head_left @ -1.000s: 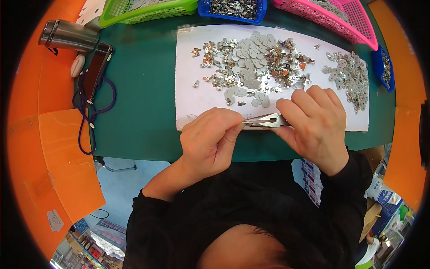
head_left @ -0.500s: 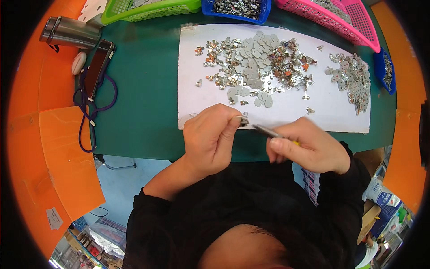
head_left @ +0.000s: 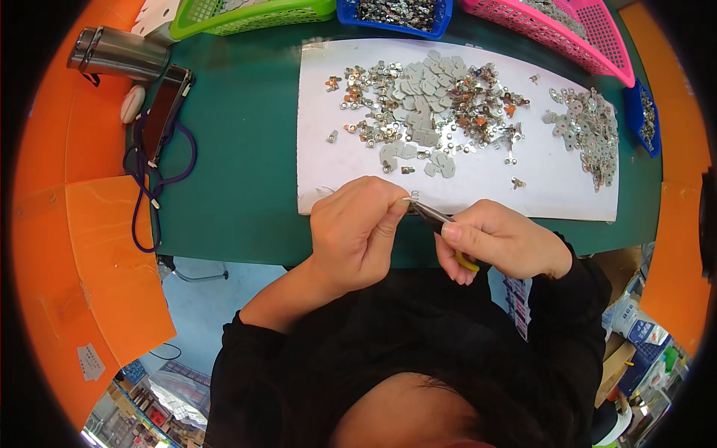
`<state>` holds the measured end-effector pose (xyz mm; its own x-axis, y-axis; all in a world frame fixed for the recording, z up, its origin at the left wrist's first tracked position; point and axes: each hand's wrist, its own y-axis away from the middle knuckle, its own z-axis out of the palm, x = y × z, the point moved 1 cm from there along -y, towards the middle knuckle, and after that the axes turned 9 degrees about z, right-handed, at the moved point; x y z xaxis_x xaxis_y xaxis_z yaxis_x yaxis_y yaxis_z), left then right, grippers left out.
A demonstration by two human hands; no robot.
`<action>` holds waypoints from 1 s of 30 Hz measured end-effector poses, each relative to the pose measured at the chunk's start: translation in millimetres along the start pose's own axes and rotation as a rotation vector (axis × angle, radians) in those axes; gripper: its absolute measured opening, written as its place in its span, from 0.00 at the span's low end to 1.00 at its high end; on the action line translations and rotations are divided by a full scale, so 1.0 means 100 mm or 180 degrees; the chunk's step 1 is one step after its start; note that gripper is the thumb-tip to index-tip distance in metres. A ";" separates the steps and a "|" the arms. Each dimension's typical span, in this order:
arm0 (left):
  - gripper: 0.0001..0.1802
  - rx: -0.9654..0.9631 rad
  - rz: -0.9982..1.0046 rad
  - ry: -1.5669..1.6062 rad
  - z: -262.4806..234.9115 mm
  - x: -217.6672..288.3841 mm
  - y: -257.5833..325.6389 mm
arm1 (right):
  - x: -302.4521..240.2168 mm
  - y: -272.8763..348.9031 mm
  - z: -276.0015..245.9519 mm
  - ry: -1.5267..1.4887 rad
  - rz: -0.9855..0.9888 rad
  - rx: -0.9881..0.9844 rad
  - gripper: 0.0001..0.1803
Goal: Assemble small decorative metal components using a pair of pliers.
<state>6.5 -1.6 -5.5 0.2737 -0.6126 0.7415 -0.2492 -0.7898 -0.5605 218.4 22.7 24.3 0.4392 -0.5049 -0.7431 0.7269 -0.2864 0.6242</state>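
My left hand (head_left: 357, 235) is closed in a pinch on a small metal part, mostly hidden behind the thumb and fingertips near the white board's front edge. From the right, my right hand (head_left: 502, 240) grips pliers (head_left: 432, 215) with yellow handles. Their narrow jaws reach the left fingertips and seem to touch the part there. Beyond the hands, the white board (head_left: 336, 168) carries flat grey plates (head_left: 426, 93), small silver and copper-coloured metal pieces (head_left: 478, 112), and a separate pile of silver pieces (head_left: 590, 131) on its right.
Along the back stand a green basket (head_left: 254, 22), a blue bin (head_left: 396, 30) and a pink basket (head_left: 597, 60). A small blue tray (head_left: 644, 119) is at the right. On the left lie a steel flask (head_left: 123, 54) and a phone with a purple cord (head_left: 164, 112). Orange panels (head_left: 112, 254) flank the table.
The pliers have moved left, and their jaws now meet the left fingertips. My left hand has shifted slightly right, and the metal part shows less than before.
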 end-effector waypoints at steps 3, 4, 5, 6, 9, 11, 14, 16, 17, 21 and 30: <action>0.04 -0.0002 -0.0026 -0.0033 0.01 -0.01 0.01 | 0.00 0.00 0.00 0.0111 0.0046 0.0130 0.32; 0.04 -0.0002 -0.0019 -0.0043 0.01 -0.01 0.02 | 0.00 0.00 -0.01 0.0168 0.0048 0.0164 0.31; 0.04 -0.0006 -0.0018 -0.0036 0.01 -0.02 0.01 | 0.00 0.00 -0.01 0.0163 0.0050 0.0169 0.31; 0.04 -0.0006 0.0052 -0.0019 0.00 -0.02 0.01 | -0.01 0.01 0.00 0.0150 0.0106 0.0085 0.31; 0.04 -0.0038 0.0029 0.0011 -0.02 0.00 0.04 | -0.04 0.02 0.00 0.0442 0.0084 0.0082 0.29; 0.04 -0.0084 -0.0051 0.0052 -0.03 0.03 0.05 | -0.03 0.00 0.02 0.0731 0.0009 0.0195 0.28; 0.05 -0.0163 -0.0234 0.0059 -0.03 0.02 0.05 | 0.02 0.00 0.15 0.1656 -0.0511 0.1168 0.23; 0.04 -0.0248 -0.0066 -0.0209 -0.02 -0.02 0.04 | 0.00 0.00 0.23 0.2273 -0.0386 0.1979 0.20; 0.04 -0.0248 -0.0067 -0.0211 -0.02 -0.05 0.03 | 0.00 -0.01 0.26 0.2272 -0.0388 0.1977 0.20; 0.05 -0.0382 -0.0381 -0.0080 -0.07 -0.05 0.00 | -0.03 0.04 0.22 0.2448 -0.0341 0.2154 0.18; 0.05 -0.0619 -0.0338 0.0168 -0.08 -0.02 -0.05 | -0.17 0.15 0.11 0.2925 -0.0479 0.2241 0.17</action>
<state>0.0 3.9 -1.3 0.2603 -0.5198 0.8137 -0.3975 -0.8257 -0.4003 216.0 18.1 48.8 0.8001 0.2696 -0.5358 0.4773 -0.8272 0.2966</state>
